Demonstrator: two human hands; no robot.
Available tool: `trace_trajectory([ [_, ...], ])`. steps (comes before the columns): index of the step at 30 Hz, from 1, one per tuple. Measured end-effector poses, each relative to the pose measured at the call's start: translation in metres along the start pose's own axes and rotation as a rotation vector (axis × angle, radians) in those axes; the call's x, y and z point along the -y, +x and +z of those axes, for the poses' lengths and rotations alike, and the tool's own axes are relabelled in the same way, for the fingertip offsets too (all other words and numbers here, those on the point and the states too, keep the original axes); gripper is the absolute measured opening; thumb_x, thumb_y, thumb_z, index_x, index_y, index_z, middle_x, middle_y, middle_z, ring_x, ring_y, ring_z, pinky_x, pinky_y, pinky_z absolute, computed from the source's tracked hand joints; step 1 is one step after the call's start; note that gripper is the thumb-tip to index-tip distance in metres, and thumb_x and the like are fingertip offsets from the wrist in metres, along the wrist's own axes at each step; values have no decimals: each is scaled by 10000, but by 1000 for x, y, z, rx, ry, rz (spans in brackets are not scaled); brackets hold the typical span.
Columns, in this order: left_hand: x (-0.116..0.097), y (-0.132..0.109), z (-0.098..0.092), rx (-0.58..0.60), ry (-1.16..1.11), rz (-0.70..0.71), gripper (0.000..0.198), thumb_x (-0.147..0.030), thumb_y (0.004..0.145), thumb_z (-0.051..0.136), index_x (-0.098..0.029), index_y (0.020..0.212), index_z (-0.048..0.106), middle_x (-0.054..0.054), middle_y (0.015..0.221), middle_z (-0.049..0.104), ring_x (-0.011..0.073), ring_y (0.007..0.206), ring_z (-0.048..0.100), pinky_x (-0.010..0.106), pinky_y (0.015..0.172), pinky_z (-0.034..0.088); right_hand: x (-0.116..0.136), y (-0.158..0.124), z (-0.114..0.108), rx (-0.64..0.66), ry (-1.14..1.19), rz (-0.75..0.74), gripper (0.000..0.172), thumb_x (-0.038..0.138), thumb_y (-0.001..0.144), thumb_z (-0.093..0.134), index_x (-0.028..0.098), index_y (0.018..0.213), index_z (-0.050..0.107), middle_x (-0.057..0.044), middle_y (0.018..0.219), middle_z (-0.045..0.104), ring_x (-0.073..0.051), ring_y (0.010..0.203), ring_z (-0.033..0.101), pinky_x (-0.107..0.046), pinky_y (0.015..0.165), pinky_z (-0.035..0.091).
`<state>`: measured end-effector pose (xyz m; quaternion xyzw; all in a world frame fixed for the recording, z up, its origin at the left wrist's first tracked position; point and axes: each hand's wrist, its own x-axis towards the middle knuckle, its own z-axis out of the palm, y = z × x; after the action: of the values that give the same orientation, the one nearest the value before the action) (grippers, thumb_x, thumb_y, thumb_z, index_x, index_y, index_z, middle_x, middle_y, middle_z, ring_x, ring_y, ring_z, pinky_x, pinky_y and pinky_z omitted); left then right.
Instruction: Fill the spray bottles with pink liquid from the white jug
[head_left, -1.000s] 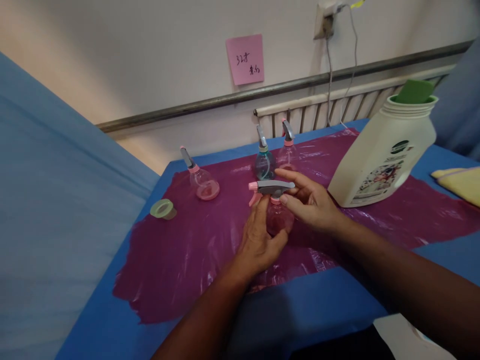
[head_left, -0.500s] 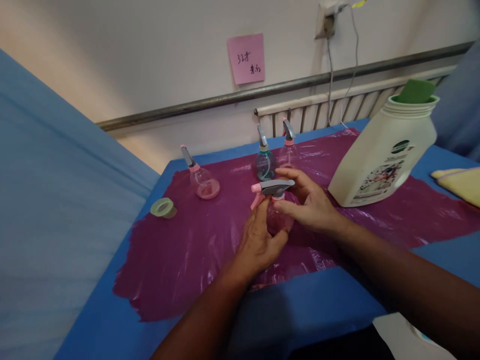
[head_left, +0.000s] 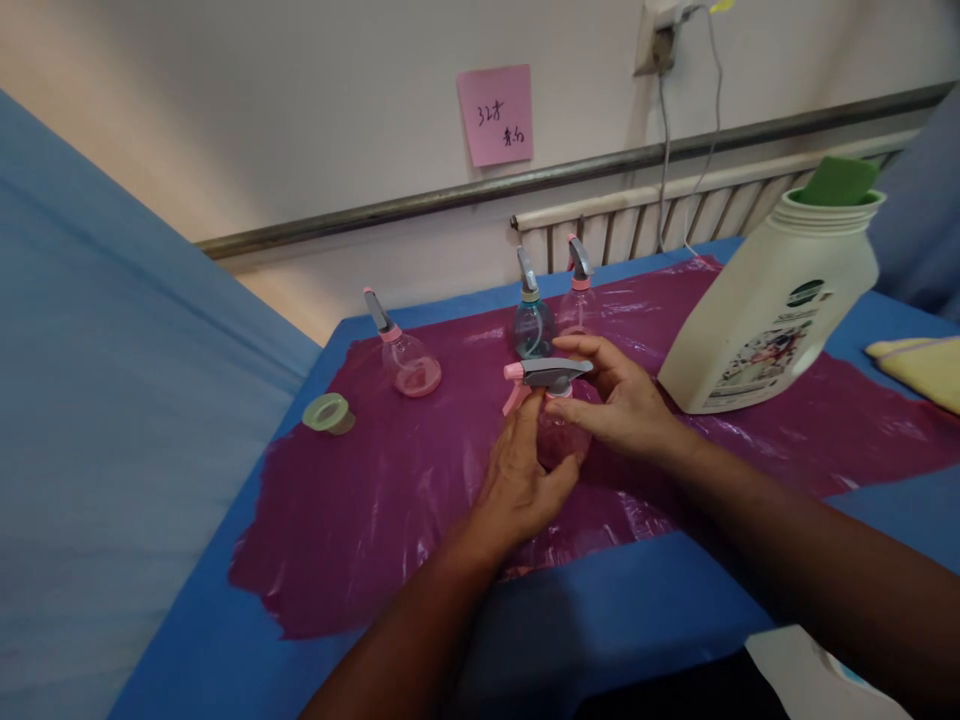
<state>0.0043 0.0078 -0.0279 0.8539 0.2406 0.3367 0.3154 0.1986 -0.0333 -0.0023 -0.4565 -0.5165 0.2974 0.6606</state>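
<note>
At the frame's centre, the round body of a spray bottle (head_left: 562,440) is gripped by the left hand (head_left: 521,478). Its collar is touched by the thumb of the right hand (head_left: 628,408); whether that hand is closed cannot be told. A teal bottle (head_left: 534,330) is placed just behind, upper centre; a cream jug (head_left: 765,310) is stood at right.

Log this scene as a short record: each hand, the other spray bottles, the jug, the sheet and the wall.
Left hand: around the front spray bottle
Right hand: at its pink collar
Other spray bottles: left pink-collared bottle; teal bottle and rear pink-collared bottle, behind the hands
Jug: cream, green piece in its mouth
Sheet: purple plastic, over blue tabletop
Wall: pink handwritten note
</note>
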Motion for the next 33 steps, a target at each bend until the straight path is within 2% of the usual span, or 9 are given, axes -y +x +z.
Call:
trace_trajectory([
  [3,1,1,-1,8,3,7,974,-250,982,827,-397,1792,306,119,1771,545,415,1631,566,705,1336,503,1,-2,0,21,15,7,752,402,833,1016,316,1490,661,-69,1377,792,-268,1250,775,-474,1156,618],
  [6,2,0,-2,14,26,-6,1004,-250,966,831,-401,1798,291,123,1779,539,418,1621,574,705,1332,504,5,-7,-2,89,53,21,714,431,964,909,325,1599,599,-87,1448,781,-274,1329,763,-495,1206,594],
  [9,3,0,-1,18,33,-2,1045,-247,953,839,-398,1812,263,131,1779,541,415,1586,605,706,1327,509,7,-10,-5,138,64,55,714,441,1040,824,334,1687,544,-88,1390,811,-273,1302,779,-516,1206,597],
  [15,1,0,0,-2,15,6,1021,-247,977,834,-390,1810,263,134,1794,527,406,1646,556,678,1325,518,3,-6,-8,88,17,21,703,378,965,895,357,1617,631,-81,1586,727,-269,1317,771,-485,1175,630],
  [19,-3,1,0,-4,24,5,1010,-225,977,836,-403,1801,281,113,1780,547,396,1659,544,670,1346,499,-2,-3,-6,69,3,-24,673,343,907,938,340,1522,665,-75,1489,769,-272,1350,755,-495,1225,596],
  [24,-1,1,-2,14,12,-11,998,-239,981,836,-395,1800,287,117,1771,553,397,1627,578,668,1325,524,-4,-2,-1,38,9,-1,739,360,837,992,318,1494,657,-73,1389,795,-281,1285,775,-498,1172,620],
  [26,0,1,-2,17,9,-1,991,-258,989,836,-386,1802,283,124,1785,537,405,1646,555,681,1337,508,0,-4,-1,52,7,0,766,377,853,986,324,1534,637,-76,1418,789,-286,1311,770,-508,1196,609],
  [30,0,2,-3,30,18,12,1022,-247,976,836,-384,1810,261,128,1835,481,414,1678,517,699,1358,478,6,-9,-5,103,29,-26,726,430,1001,862,354,1658,561,-93,1532,753,-284,1384,748,-530,1256,572],
  [33,0,1,-2,21,23,-2,1015,-237,974,832,-378,1806,268,131,1818,502,406,1660,540,682,1345,501,7,-10,-8,97,7,-13,689,412,1036,823,360,1674,568,-88,1514,768,-268,1310,782,-517,1217,600],
])
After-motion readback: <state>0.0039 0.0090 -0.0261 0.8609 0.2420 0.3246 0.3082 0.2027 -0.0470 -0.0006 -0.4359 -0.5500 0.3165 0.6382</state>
